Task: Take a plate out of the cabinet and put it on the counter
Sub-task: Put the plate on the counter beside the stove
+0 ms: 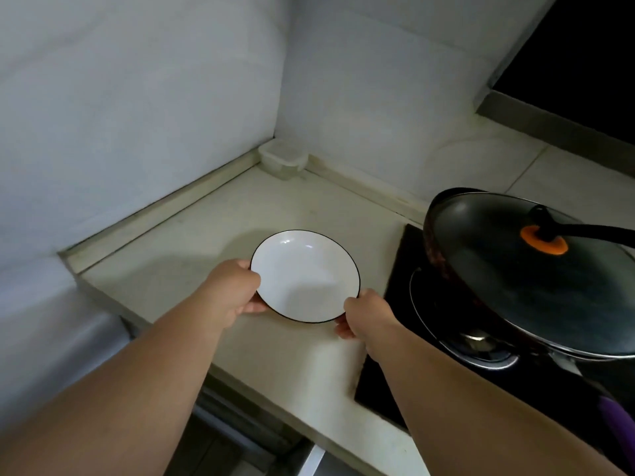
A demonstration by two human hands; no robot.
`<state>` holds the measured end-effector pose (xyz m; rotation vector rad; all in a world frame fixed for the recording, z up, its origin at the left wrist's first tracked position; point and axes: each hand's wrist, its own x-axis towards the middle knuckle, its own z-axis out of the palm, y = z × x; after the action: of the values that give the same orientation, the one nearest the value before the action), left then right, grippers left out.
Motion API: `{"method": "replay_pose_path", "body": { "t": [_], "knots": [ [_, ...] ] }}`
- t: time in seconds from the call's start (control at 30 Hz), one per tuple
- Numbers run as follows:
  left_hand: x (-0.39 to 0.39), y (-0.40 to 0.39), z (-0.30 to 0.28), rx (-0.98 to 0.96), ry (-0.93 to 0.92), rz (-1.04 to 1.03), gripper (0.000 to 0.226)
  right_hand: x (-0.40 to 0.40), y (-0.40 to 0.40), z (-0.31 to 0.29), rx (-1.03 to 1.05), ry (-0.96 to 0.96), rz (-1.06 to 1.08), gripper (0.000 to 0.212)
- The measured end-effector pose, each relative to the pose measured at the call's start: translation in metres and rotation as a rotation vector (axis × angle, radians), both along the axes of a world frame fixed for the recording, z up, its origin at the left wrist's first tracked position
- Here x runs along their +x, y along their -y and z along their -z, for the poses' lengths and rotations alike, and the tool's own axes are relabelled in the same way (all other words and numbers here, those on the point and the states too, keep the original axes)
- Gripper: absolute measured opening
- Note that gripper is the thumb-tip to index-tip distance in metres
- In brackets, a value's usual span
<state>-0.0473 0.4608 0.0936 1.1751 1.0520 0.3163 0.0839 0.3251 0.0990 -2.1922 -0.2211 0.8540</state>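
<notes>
A white plate [305,274] with a thin black rim is over the pale counter [220,235], near its middle. My left hand [232,292] grips the plate's left edge, thumb on top and fingers underneath. My right hand [366,316] grips the near right edge the same way. Whether the plate rests on the counter or hangs just above it I cannot tell. The cabinet is not in view.
A black wok with a glass lid [522,280] and orange-based knob sits on the black hob [402,372] at the right, close to my right hand. A small clear lidded container [282,159] stands in the back corner. White walls bound the counter left and behind.
</notes>
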Motion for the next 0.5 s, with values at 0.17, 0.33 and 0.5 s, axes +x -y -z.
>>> {"method": "replay_pose_path", "body": {
  "t": [0.17,0.33,0.5],
  "knots": [
    [0.026,-0.027,0.005,0.028,0.003,-0.003,0.032,0.022,-0.025,0.011,0.022,0.015,0.007,0.032],
    [0.038,-0.039,0.012,0.034,0.000,-0.028,0.036,0.044,-0.041,0.039,0.015,0.065,0.004,0.041],
    [0.040,-0.046,0.016,0.026,0.003,-0.047,0.039,0.038,-0.045,0.030,0.079,-0.001,0.064,0.026]
  ]
}}
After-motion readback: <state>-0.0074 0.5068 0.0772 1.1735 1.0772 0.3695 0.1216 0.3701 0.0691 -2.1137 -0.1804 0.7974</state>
